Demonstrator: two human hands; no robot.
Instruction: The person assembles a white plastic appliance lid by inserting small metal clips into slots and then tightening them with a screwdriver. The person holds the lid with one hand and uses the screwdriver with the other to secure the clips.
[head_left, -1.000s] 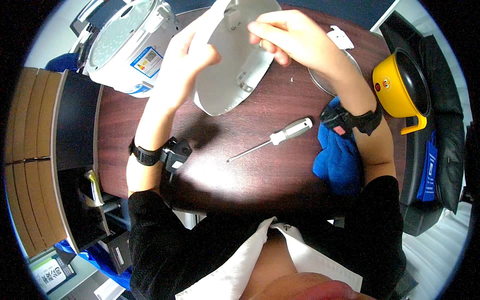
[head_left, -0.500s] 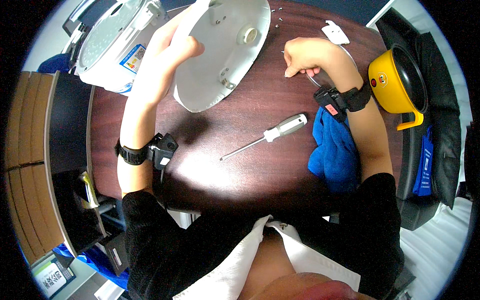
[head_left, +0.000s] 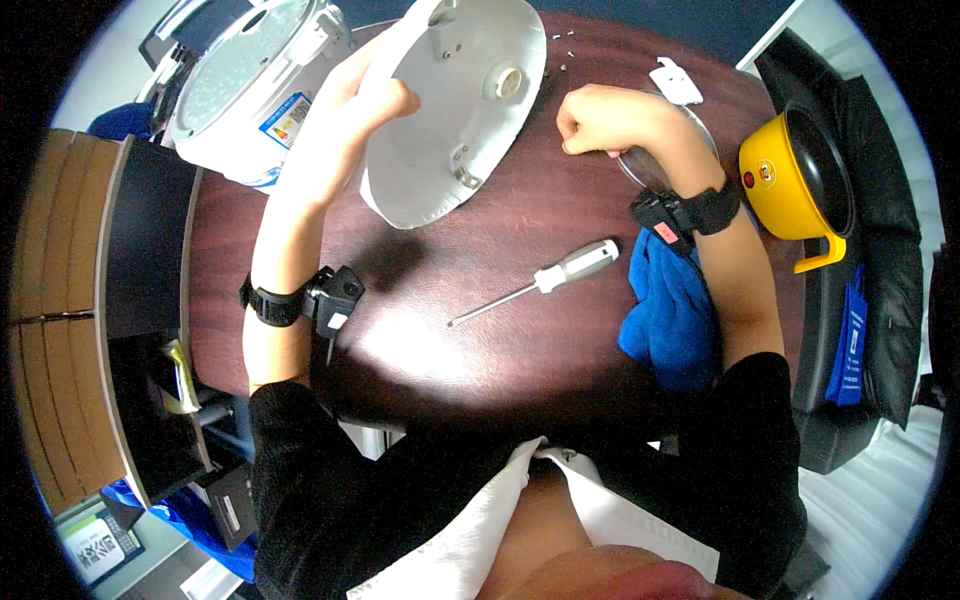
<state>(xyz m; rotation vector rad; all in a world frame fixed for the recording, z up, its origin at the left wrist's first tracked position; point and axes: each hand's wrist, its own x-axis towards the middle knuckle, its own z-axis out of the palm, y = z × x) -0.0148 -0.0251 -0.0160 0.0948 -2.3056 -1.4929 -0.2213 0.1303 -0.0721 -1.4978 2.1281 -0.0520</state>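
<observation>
My left hand (head_left: 365, 110) grips the left rim of a white, dish-shaped plastic cover (head_left: 425, 150). The cover is tilted up, its hollow side showing a round socket and small metal brackets. Over the far right of the table, my right hand (head_left: 615, 120) is closed, fingers curled under; whatever is in them is hidden. Just beyond it lie several small screws (head_left: 571, 55) and a white plastic piece (head_left: 675, 82). Beneath its wrist shows part of a round, clear, thin-rimmed lid (head_left: 645, 165). A grey-and-white screwdriver (head_left: 575, 267) lies mid-table, tip toward the left.
A white rice cooker (head_left: 240, 110) stands at the back left. To the right are a yellow pot (head_left: 790, 180) with a handle and a blue cloth (head_left: 665, 315) beside my right forearm. Cardboard boxes (head_left: 60, 230) fill a shelf left of the table (head_left: 500, 370).
My right hand has shifted slightly left, its fingers curling further out of sight. The left hand keeps its hold on the cover. The whole view has shifted slightly.
</observation>
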